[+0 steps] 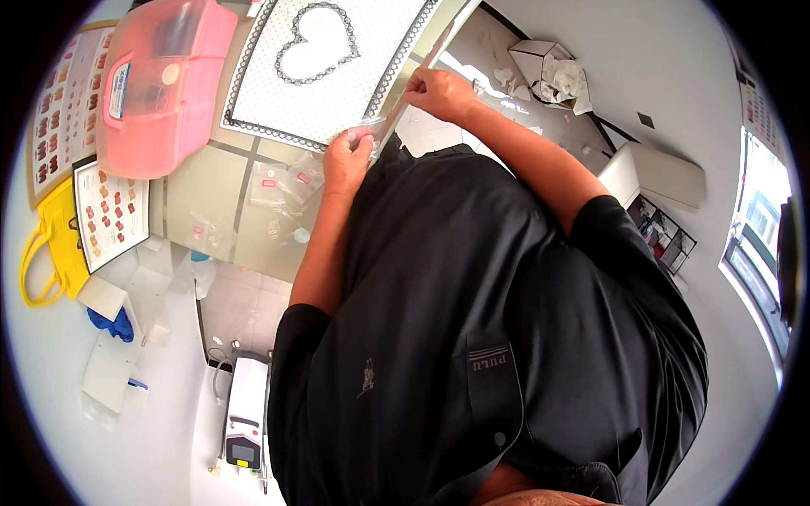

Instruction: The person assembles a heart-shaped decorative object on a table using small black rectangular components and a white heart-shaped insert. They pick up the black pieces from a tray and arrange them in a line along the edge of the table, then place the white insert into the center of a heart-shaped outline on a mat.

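My left hand [345, 163] pinches a small clear plastic bag [374, 126] at the near corner of a white dotted mat [272, 101] with a black lace border and heart. My right hand [441, 95] is at the table's right edge, its thumb and fingers drawn together. Whether anything thin is between them is not plain. Left of my left hand, small clear bags [269, 185] with red labels lie on the glass-like tabletop [202, 174]. Small clear pieces [273, 222] and a pale round disc [302, 236] lie nearer to me.
A pink translucent plastic case [190, 95] stands at the table's left, beside framed colour charts [112, 212] and a yellow bag [60, 246]. A white bin [538, 66] stuffed with crumpled paper is on the floor at right. A white machine [247, 405] stands lower left.
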{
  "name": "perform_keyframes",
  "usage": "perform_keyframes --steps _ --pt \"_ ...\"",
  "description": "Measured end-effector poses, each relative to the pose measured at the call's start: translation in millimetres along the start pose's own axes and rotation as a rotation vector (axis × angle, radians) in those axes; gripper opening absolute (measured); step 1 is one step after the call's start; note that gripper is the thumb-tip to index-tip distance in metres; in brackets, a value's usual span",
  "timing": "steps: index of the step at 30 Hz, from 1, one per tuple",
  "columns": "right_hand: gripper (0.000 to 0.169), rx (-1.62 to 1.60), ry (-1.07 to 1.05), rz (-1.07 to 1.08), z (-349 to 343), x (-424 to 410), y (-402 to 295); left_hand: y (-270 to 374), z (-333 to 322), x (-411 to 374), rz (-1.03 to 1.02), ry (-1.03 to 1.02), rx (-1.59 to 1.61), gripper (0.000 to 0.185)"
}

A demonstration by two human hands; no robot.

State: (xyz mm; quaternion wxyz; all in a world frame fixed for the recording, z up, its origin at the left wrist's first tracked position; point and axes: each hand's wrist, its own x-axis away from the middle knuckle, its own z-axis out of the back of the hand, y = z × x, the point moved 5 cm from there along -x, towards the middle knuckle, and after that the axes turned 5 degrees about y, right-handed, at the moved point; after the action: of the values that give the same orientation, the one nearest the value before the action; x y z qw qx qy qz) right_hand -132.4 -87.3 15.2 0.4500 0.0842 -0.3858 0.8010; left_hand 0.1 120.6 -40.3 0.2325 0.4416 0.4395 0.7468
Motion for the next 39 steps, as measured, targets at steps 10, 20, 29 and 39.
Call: perform_keyframes --steps 10,20,29,39 --pt "0.028 -0.499 0.059 -0.082 17.2 -11.9 -15.7 0.1 -0.3 -1.1 -0.012 -0.003 -0.01 0.018" --pt "0.025 0.105 0.15 0.013 5.4 -7.2 -8.2 -0.3 -1.3 -1.6 0.007 -0.005 0.001 0.018" --pt "0.022 0.23 0.088 0.056 -1.8 -15.9 -7.3 -0.7 -1.4 -2.1 0.019 -0.01 0.007 0.018" --pt "0.03 -0.773 -0.099 -0.134 17.7 0.0 -25.1 -0.6 -0.2 -1.5 0.016 0.011 -0.007 0.017"
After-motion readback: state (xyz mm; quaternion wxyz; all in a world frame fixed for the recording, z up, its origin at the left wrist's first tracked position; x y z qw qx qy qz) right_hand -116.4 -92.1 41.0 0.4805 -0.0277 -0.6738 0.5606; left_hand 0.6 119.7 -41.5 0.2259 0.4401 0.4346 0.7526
